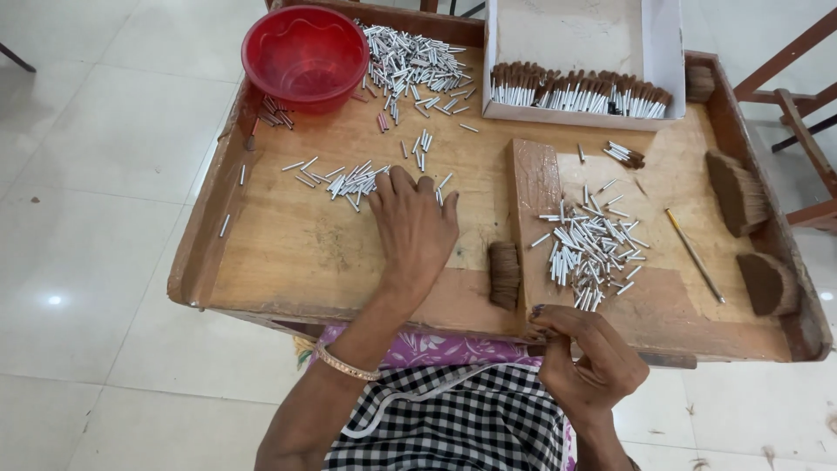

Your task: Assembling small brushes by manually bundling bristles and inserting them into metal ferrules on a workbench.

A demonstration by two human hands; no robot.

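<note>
Left hand (413, 228) lies flat, fingers spread, on the wooden tray (288, 244), fingertips touching the loose white tubes (349, 181) near its middle. We judge a light sweeping pull gathers them best. Right hand (588, 362), at the tray's near edge, is curled shut; we cannot tell what it pinches. Beside it lies a brown bristle bundle (504, 275)

Handcraft workshop: wooden work tray (288, 253), heaped small sticks (588, 244)
</note>
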